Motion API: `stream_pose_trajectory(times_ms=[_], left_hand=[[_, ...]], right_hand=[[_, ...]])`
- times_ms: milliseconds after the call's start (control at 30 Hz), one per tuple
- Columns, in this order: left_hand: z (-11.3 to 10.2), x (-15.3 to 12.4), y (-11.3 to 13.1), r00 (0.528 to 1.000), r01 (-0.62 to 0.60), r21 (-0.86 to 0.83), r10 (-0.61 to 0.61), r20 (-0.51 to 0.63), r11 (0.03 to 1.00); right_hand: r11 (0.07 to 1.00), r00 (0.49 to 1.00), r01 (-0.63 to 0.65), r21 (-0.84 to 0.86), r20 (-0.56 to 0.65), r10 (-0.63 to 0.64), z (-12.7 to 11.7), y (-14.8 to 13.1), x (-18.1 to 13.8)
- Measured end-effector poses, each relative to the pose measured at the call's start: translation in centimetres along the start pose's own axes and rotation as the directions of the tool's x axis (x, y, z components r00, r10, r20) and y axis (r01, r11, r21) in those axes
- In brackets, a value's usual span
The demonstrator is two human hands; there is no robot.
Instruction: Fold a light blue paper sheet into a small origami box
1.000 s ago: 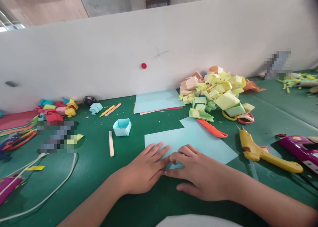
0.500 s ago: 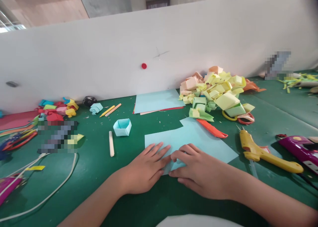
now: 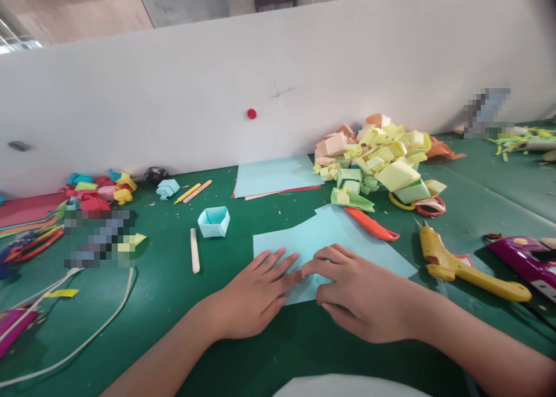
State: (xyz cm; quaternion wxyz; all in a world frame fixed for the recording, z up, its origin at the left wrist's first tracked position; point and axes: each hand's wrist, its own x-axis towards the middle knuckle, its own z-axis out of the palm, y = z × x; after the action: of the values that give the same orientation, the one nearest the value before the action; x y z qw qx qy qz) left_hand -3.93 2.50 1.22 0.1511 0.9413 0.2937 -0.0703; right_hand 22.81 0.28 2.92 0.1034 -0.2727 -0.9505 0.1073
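Note:
Two pieces of light blue paper appear to overlap on the green table: a sheet [image 3: 275, 241] beneath my hands and more blue paper [image 3: 343, 232] behind it to the right. My left hand [image 3: 264, 292] lies flat on the near sheet with its fingers spread. Beside it, my right hand [image 3: 360, 292] rests on the paper, fingers bent and apart, its index fingertip close to the left index fingertip. The paper under the palms is hidden. A red-orange cutter [image 3: 371, 224] lies on the blue paper's far edge.
A folded blue paper box [image 3: 214, 222] and a pale stick [image 3: 194, 251] are left of my hands. A yellow glue gun [image 3: 469, 269] lies right. Behind stand a paper stack [image 3: 278, 175], a pile of folded paper pieces [image 3: 382, 153] and a white partition [image 3: 174, 95]. A white cable [image 3: 108, 321] loops at left.
My right hand has slid a little to the right and away from me, uncovering more of the sheet's near edge. My left hand stays in place.

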Motion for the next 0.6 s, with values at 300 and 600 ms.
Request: stream_pose_trajectory(times_ms=[300,600], left_hand=[[0.23,-0.01,-0.23,1.000,-0.011,-0.012,0.011,-0.015,1.000],[0.00,-0.07,-0.17,1.000,-0.013,-0.025,0.012,-0.018,1.000]], right_hand=[[1.000,0.998,-0.006,0.023,0.070,0.005,0.49,0.34,-0.13],[1.000,0.997,-0.019,0.021,0.081,0.018,0.17,0.42,-0.05]])
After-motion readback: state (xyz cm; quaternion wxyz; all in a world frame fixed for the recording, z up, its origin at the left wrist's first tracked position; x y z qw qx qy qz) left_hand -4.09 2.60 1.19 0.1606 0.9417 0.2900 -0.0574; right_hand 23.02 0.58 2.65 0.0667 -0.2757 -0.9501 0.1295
